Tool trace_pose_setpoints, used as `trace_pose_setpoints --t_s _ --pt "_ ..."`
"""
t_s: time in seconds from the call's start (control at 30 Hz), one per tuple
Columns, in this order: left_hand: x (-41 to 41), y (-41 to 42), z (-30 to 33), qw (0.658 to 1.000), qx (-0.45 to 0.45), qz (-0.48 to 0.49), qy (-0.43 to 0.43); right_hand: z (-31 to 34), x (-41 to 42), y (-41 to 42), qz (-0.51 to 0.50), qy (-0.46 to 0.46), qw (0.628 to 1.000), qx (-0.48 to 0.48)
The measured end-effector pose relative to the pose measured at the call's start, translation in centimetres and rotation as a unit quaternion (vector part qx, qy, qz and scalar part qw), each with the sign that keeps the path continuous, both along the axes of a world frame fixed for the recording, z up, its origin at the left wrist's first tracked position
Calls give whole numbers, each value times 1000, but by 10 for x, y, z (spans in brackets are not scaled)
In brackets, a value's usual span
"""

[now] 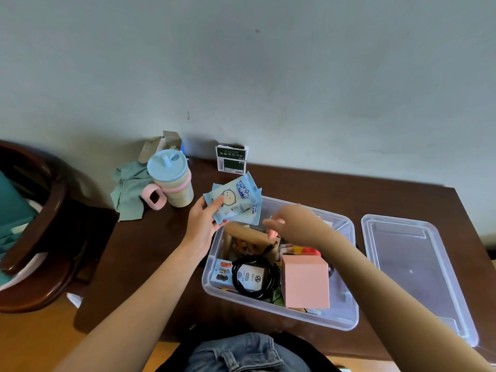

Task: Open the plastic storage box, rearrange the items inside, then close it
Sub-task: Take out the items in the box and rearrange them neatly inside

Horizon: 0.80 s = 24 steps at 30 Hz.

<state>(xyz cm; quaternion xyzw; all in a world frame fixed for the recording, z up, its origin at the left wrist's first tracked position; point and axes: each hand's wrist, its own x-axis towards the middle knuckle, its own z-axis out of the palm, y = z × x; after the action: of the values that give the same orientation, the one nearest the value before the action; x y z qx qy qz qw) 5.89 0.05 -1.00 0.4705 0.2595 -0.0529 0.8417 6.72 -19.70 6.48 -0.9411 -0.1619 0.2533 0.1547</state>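
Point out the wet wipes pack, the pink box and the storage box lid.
wet wipes pack (236,201): head view, on its printed blue front.
pink box (306,281): head view, on its top face.
storage box lid (410,267): head view, on its clear inner panel.

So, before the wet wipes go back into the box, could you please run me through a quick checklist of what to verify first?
1. Lid off and out of the way: ok. The lid lies flat on the table right of the storage box.
2. Wipes secure: ok. The left hand grips the wet wipe packs above the box's far left corner.
3. Right hand free: cannot tell. The right hand hovers over the box, fingers curled; a hold is not visible.
4. Free space inside: not ok. The pink box, black cable and brown carton crowd it.
5. Cup clear of the box: ok.
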Motion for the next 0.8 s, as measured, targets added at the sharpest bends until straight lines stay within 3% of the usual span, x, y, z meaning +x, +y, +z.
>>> trace_pose_setpoints --t_s 0.17,0.27,0.33,0.4,0.53,0.7,0.8 --pt "5 -3 3 1000 7 5 -1 -39 32 17 -25 111 993 25" --pt "9 -2 5 1000 16 8 -11 -52 42 21 -81 248 958 118" --pt "12 0 6 999 18 12 -26 -60 43 22 -67 290 945 133" --pt "15 -1 6 998 38 15 -39 -71 43 28 -19 255 963 84" --pt "18 -7 0 991 120 7 -53 -88 46 45 95 85 992 -12" --pt "20 -7 -6 990 137 23 -40 -108 54 58 84 89 992 36" --pt "19 -3 -9 989 145 26 -25 -125 50 61 32 103 994 3"
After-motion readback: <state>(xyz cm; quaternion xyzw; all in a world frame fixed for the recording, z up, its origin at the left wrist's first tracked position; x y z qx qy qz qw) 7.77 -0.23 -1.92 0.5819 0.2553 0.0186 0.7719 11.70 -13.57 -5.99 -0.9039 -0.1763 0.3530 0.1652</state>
